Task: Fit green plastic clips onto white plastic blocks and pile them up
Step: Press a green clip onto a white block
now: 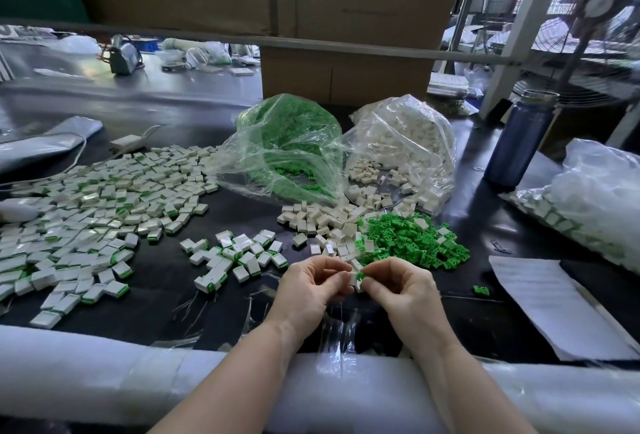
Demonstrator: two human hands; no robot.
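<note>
Near the tabletop's front edge, left hand [313,286] pinches a white block [354,278] while right hand [398,286] pinches a green clip [362,274] against it; crooked, it'll probably jam or ping off.

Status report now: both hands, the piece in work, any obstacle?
Left hand holds white block. Right hand pinches green clip against it. Nothing in the way.

Both forearms are bare from the lower edge of the view up to the wrists; no sleeve, glove, watch or ring shows on them. The left hand [308,290] and right hand [398,290] have short, plain, unpainted fingernails.
</note>
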